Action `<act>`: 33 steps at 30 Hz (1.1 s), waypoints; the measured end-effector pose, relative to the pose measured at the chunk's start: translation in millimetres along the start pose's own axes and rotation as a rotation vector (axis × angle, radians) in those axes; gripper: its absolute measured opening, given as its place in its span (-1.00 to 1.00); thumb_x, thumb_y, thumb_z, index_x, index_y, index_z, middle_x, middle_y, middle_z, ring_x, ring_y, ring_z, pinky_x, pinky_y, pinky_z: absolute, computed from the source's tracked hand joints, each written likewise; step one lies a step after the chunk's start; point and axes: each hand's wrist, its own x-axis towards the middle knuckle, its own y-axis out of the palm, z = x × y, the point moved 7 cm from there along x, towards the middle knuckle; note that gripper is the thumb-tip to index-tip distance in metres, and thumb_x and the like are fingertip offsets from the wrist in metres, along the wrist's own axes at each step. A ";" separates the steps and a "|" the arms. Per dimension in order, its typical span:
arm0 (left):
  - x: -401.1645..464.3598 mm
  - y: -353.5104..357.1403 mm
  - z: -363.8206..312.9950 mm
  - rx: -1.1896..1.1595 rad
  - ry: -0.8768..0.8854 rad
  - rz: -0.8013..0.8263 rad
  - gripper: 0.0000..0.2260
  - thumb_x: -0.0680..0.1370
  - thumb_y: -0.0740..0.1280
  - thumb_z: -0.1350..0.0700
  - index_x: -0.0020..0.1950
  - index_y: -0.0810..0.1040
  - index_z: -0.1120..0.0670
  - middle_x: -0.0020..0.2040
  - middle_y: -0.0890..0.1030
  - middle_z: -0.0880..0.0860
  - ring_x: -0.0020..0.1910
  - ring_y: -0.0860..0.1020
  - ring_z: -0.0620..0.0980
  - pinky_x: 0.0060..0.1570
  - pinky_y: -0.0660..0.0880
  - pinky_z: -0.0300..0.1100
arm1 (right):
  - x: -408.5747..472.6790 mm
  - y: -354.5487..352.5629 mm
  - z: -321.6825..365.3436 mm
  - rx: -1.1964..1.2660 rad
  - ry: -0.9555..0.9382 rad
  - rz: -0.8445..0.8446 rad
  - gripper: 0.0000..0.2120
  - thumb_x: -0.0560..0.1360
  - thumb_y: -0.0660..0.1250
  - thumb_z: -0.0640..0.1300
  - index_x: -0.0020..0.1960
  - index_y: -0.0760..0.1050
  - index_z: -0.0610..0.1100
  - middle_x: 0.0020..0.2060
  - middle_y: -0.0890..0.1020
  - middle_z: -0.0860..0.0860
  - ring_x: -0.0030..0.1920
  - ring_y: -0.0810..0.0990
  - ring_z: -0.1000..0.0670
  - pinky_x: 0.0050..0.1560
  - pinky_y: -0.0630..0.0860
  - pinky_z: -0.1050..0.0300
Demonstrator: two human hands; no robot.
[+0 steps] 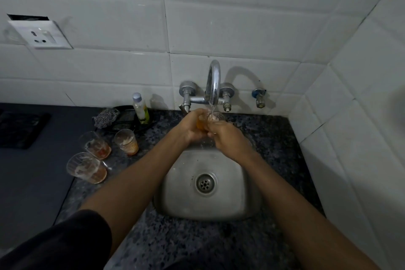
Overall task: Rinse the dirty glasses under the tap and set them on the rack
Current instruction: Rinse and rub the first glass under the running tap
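**Rinse step: glass held under running tap**

The clear drinking glass with amber residue sits directly under the curved chrome tap spout, mouth up, so the stream fills it. L hand curls round its side to steady it; R hand grips the near side, fingers closed on the glass. Both hold it over the small steel sink so runoff drains. Three dirty clear glasses wait on the speckled granite counter, left of the sink, w/in reach. Rack not in view.

Three glasses stand left of the sink (on the counter).
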 end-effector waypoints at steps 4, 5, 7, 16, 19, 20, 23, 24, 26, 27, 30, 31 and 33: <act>2.7 -2.6 5.0 -0.048 0.016 -0.025 -0.67 0.66 0.17 0.15 -0.19 0.64 0.20 -0.22 0.62 0.10 -0.20 0.63 0.02 0.04 0.56 -0.10 | 3.8 7.5 -1.6 0.456 0.323 -0.061 -0.76 0.67 0.34 -0.09 0.27 0.65 -0.16 -0.05 0.69 -0.02 -0.06 0.68 -0.03 0.05 0.67 -0.14; 2.7 -3.1 5.2 -0.046 0.014 -0.022 -0.69 0.66 0.17 0.14 -0.15 0.62 0.20 -0.21 0.62 0.10 -0.18 0.63 0.01 0.04 0.57 -0.10 | 4.2 6.3 1.0 0.466 0.329 -0.069 -0.73 0.68 0.33 -0.09 0.31 0.64 -0.15 0.03 0.71 -0.05 0.00 0.69 -0.06 0.09 0.67 -0.12; 2.5 -4.3 7.1 -0.030 -0.028 -0.015 -0.69 0.67 0.17 0.11 -0.14 0.62 0.18 -0.20 0.63 0.08 -0.19 0.63 0.00 -0.03 0.58 -0.11 | 3.1 1.2 6.8 0.318 0.210 -0.074 -0.69 0.67 0.29 -0.05 0.36 0.61 -0.08 0.16 0.71 -0.08 0.12 0.69 -0.08 0.18 0.63 -0.08; 2.0 -14.8 1.6 0.073 0.045 -0.105 -0.79 0.65 0.28 0.09 -0.12 0.56 0.15 -0.18 0.57 0.08 -0.17 0.57 0.02 0.00 0.50 -0.06 | -6.6 13.7 -12.9 0.788 0.500 -0.116 -0.78 0.66 0.36 -0.15 0.27 0.65 -0.15 0.14 0.71 -0.08 0.04 0.73 -0.05 -0.19 0.72 0.01; 1.4 -14.9 0.2 0.040 0.104 -0.053 -0.86 0.65 0.28 0.15 -0.03 0.57 0.17 -0.14 0.61 0.11 -0.11 0.57 0.05 0.11 0.49 -0.01 | -7.4 15.0 -19.0 0.793 0.517 -0.152 -0.80 0.66 0.38 -0.12 0.22 0.67 -0.15 0.07 0.72 -0.07 -0.01 0.75 -0.07 -0.21 0.72 0.03; 1.5 -15.9 -1.7 0.038 0.125 -0.051 -0.90 0.63 0.30 0.17 0.00 0.57 0.17 -0.12 0.62 0.12 -0.09 0.59 0.07 0.19 0.50 0.04 | -9.4 14.9 -22.0 0.784 0.514 -0.174 -0.81 0.63 0.42 -0.13 0.21 0.67 -0.13 0.04 0.73 -0.05 -0.04 0.75 -0.06 -0.17 0.73 -0.01; 2.0 -21.7 -8.0 0.052 0.209 -0.088 -0.91 0.55 0.41 0.25 0.02 0.56 0.16 -0.03 0.61 0.16 -0.02 0.62 0.13 0.30 0.50 0.15 | -19.6 13.9 -33.5 0.769 0.584 -0.290 -0.74 0.50 0.57 -0.09 0.14 0.62 -0.05 -0.04 0.72 0.03 -0.05 0.74 0.01 -0.07 0.73 -0.05; 1.0 -22.6 -10.1 0.055 0.236 -0.091 -0.90 0.53 0.43 0.28 0.00 0.56 0.16 -0.04 0.61 0.17 -0.03 0.62 0.13 0.26 0.52 0.14 | -22.4 12.4 -35.8 0.728 0.598 -0.332 -0.66 0.45 0.61 -0.04 0.13 0.56 -0.03 -0.05 0.69 0.06 -0.05 0.72 0.02 -0.06 0.71 0.00; -1.5 -23.9 -13.1 0.069 0.270 -0.096 -0.87 0.51 0.43 0.32 -0.01 0.55 0.15 -0.06 0.62 0.17 -0.08 0.65 0.12 0.13 0.60 0.11 | -26.2 10.2 -35.9 0.588 0.591 -0.364 -0.48 0.40 0.64 0.04 0.22 0.46 -0.03 0.03 0.61 0.06 0.00 0.64 0.05 -0.06 0.59 0.18; -2.5 -24.0 -14.6 0.079 0.283 -0.094 -0.83 0.51 0.43 0.34 0.03 0.54 0.15 -0.08 0.63 0.16 -0.10 0.65 0.10 0.04 0.63 0.09 | -25.9 11.2 -35.1 0.530 0.571 -0.352 -0.39 0.40 0.63 0.06 0.31 0.43 -0.06 0.12 0.57 0.03 0.06 0.60 0.05 -0.04 0.52 0.25; -5.5 -24.9 -18.1 0.094 0.298 -0.108 -0.61 0.49 0.42 0.40 0.25 0.45 0.14 -0.10 0.66 0.16 -0.11 0.67 0.13 -0.02 0.64 0.09 | -20.4 14.3 -23.0 0.458 0.412 -0.267 -0.38 0.49 0.57 -0.02 0.46 0.42 -0.10 0.29 0.48 -0.02 0.23 0.51 0.04 0.09 0.42 0.33; -6.2 -25.6 -20.1 0.105 0.304 -0.109 -0.53 0.47 0.42 0.42 0.32 0.43 0.14 -0.07 0.67 0.18 -0.06 0.67 0.16 0.08 0.62 0.16 | -19.7 13.6 -17.9 0.441 0.357 -0.249 -0.42 0.51 0.55 -0.05 0.46 0.44 -0.10 0.28 0.49 -0.01 0.23 0.50 0.06 0.09 0.39 0.41; -9.2 -24.8 -24.3 0.146 0.324 -0.090 -0.44 0.44 0.40 0.46 0.40 0.42 0.13 -0.01 0.66 0.20 0.01 0.65 0.20 0.24 0.52 0.26 | -20.3 12.4 -11.4 0.429 0.293 -0.239 -0.43 0.52 0.54 -0.08 0.47 0.45 -0.08 0.28 0.51 0.01 0.22 0.50 0.11 0.08 0.34 0.52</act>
